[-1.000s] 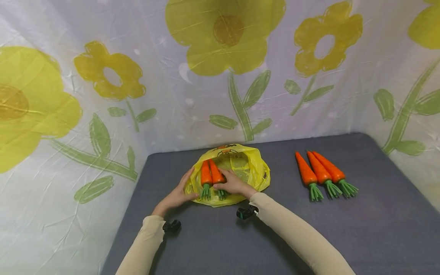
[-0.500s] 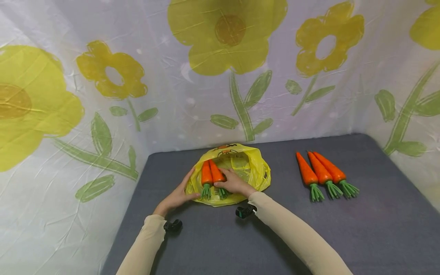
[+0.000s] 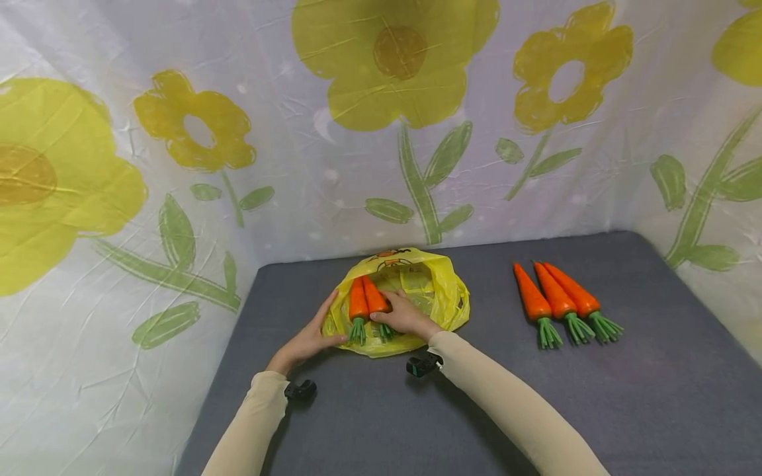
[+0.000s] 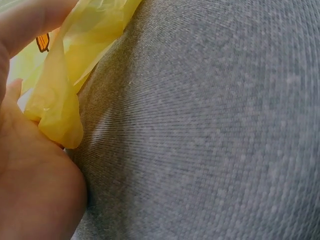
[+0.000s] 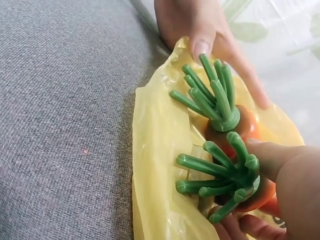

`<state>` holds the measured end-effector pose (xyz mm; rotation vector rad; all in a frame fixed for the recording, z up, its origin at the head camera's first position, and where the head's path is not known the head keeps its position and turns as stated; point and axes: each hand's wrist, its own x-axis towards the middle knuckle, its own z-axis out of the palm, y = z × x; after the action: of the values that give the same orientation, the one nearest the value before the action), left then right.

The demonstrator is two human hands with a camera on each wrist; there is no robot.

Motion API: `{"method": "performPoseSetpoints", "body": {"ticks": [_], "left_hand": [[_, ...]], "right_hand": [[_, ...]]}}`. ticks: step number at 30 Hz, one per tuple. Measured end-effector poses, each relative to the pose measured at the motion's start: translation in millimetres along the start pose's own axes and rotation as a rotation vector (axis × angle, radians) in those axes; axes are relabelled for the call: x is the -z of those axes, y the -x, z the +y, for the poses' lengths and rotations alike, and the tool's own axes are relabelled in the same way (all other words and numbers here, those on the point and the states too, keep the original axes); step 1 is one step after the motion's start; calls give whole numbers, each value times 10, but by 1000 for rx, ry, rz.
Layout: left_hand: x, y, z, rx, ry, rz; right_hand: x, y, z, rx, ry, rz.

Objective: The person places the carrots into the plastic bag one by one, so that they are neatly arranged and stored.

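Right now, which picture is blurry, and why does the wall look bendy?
Left wrist view: the left hand fills the corner, soft and blurred, too close. Right wrist view: carrot tops look sharp. Head view: a wide lens seems to curve the flowered sheet; light is even.

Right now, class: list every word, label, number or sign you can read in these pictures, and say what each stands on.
No text can be read.
Yellow plastic bag: an orange and dark printed design near its far edge, too small and blurred to read; no letters made out.
Flowered backdrop: painted flowers only, no writing.
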<state>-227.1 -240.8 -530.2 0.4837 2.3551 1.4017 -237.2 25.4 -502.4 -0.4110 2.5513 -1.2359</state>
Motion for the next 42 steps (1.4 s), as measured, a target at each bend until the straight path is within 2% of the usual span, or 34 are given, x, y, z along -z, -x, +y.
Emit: {"method": "performPoseSetpoints", "body": {"ticks": [10,17,24,33,42], "left_hand": [[2,-8,-19,28,55,-1],[-4,-31,-41,23,75,-1],[-11,-29,-32,25,80,2],[-8,-24,-22,22,83,3],[-21,-8,-22,20,67,13]], "right_hand": [[7,1,29,-6,-19,11],[73,67,3,1,-80,4],[176,161,1,23,-38,17],[481,302,-14,80,-9,33],[842,502,30,93,-18,48]]}}
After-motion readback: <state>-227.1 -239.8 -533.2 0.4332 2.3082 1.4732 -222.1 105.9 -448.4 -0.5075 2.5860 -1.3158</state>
